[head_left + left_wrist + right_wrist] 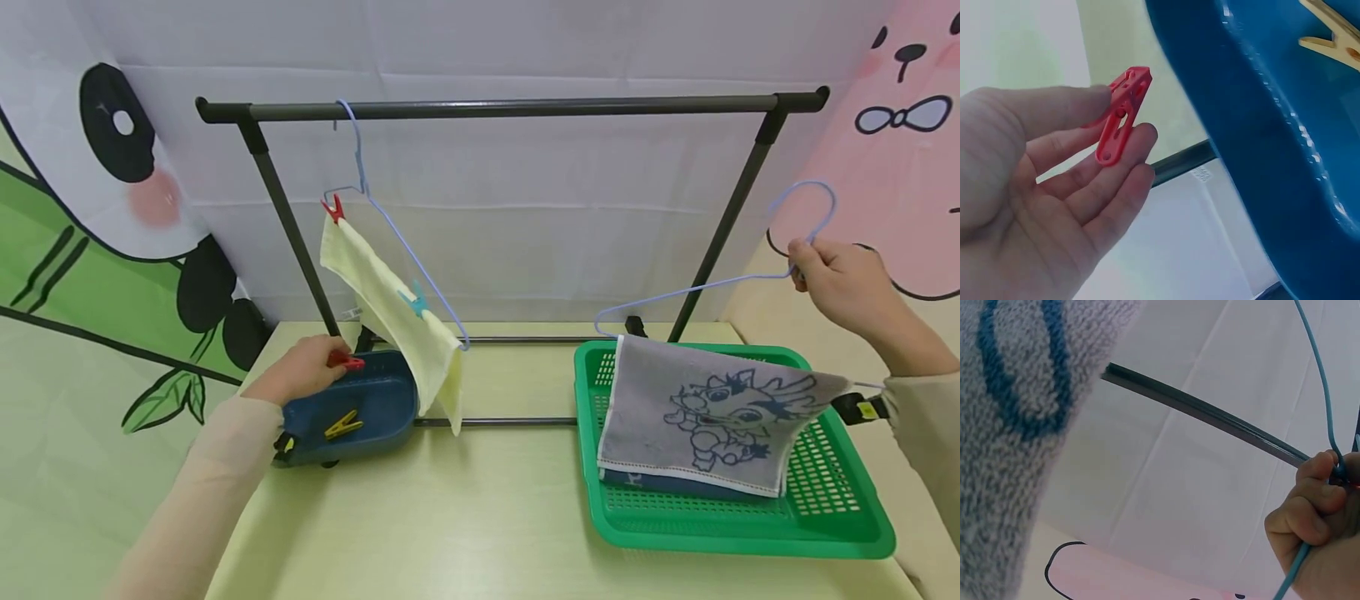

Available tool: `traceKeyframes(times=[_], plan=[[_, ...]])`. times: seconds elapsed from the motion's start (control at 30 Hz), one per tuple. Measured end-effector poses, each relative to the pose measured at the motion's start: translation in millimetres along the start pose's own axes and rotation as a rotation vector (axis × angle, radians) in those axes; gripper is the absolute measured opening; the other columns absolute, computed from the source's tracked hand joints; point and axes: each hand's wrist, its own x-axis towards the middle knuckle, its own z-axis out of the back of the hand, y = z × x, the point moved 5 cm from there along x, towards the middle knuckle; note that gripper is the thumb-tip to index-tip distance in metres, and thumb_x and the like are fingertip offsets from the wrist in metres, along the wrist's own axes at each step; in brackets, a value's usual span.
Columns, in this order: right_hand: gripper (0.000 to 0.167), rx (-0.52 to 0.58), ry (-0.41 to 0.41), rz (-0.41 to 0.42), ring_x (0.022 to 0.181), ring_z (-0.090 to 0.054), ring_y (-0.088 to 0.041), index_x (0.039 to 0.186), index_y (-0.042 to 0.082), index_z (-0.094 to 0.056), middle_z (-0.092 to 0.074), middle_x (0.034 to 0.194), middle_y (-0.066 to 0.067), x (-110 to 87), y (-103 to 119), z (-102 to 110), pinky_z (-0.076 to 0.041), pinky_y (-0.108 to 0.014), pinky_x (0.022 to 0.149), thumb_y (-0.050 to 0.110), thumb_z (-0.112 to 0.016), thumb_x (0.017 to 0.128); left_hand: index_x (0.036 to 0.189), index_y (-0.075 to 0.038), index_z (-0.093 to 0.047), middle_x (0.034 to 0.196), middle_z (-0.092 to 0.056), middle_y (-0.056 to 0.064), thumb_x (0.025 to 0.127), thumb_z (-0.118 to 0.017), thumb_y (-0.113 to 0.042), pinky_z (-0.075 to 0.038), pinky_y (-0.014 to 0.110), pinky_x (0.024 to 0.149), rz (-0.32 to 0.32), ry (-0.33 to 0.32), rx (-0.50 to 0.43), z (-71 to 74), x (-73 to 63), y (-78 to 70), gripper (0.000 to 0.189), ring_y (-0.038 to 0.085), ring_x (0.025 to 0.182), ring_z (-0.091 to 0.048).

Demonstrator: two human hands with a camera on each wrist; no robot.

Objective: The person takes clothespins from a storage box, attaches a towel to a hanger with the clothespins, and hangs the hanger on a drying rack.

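My left hand [311, 369] pinches a red clothespin [1124, 112] between thumb and fingers, just over the blue basin [390, 387]. Inside that basin lies a yellow clothespin [343, 425]. My right hand [847, 279] grips a blue wire hanger [697, 287] at the base of its hook. A grey towel [720, 417] with a dark cartoon print hangs over the hanger's lower part, above the green basket [840, 546]. In the right wrist view the towel fills the left side and the curled fingers hold the wire.
A black rack [525, 108] spans the table [465, 517]. On its left part hangs another blue hanger [408, 250] with a pale yellow cloth [390, 312], held by a red clothespin [335, 208] and a teal clothespin [414, 300]. Dark blue fabric [690, 485] shows under the towel.
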Motion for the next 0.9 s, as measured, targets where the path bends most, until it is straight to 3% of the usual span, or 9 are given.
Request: traceKeyframes(times=[0.3,0.43,0.6,0.73,0.9], plan=[[0.053,-0.012,-0.072,-0.022,0.061,-0.04,-0.02,0.077,0.004,-0.058,-0.056,0.073,-0.007,2.3,11.8,5.9,-0.031,-0.032,0.053,0.043,-0.031,0.101,0.112,0.007,-0.062,0.102,-0.061,0.021,0.089,-0.059,-0.006,-0.048,0.051,0.079,0.036,-0.102,-0.052,9.8,-5.8,-6.4,0.027,0.035,0.09,-0.058],[0.051,0.001,-0.096,-0.018,0.06,-0.04,-0.019,0.078,0.003,-0.058,-0.057,0.07,-0.002,2.5,15.5,8.8,-0.031,-0.031,0.051,0.042,-0.033,0.101,0.114,0.004,-0.062,0.106,-0.06,0.019,0.09,-0.058,-0.008,-0.048,0.051,0.081,0.054,-0.176,-0.111,18.8,-12.9,-15.9,0.027,0.037,0.095,-0.058],[0.048,-0.005,-0.112,-0.009,0.059,-0.039,-0.018,0.08,0.003,-0.059,-0.057,0.071,0.001,3.4,18.7,10.3,-0.03,-0.03,0.05,0.039,-0.035,0.101,0.116,0.001,-0.062,0.109,-0.056,0.016,0.093,-0.055,-0.012,-0.049,0.049,0.08,0.066,-0.224,-0.187,31.9,-21.5,-30.9,0.027,0.037,0.1,-0.058],[0.047,-0.001,-0.123,-0.004,0.06,-0.039,-0.016,0.081,0.003,-0.059,-0.055,0.068,0.009,4.0,20.5,10.5,-0.03,-0.03,0.05,0.038,-0.036,0.101,0.115,-0.003,-0.063,0.11,-0.055,0.013,0.094,-0.055,-0.013,-0.048,0.05,0.083,0.044,-0.292,-0.204,44.2,-28.0,-45.7,0.024,0.034,0.101,-0.058],[0.046,-0.004,-0.124,0.01,0.058,-0.04,-0.014,0.08,0.004,-0.06,-0.057,0.068,0.008,3.2,21.3,7.4,-0.03,-0.029,0.047,0.038,-0.038,0.101,0.114,-0.004,-0.06,0.108,-0.057,0.012,0.094,-0.058,-0.015,-0.048,0.049,0.083,-0.034,-0.439,-0.233,60.3,-35.0,-65.3,0.023,0.03,0.096,-0.059]])
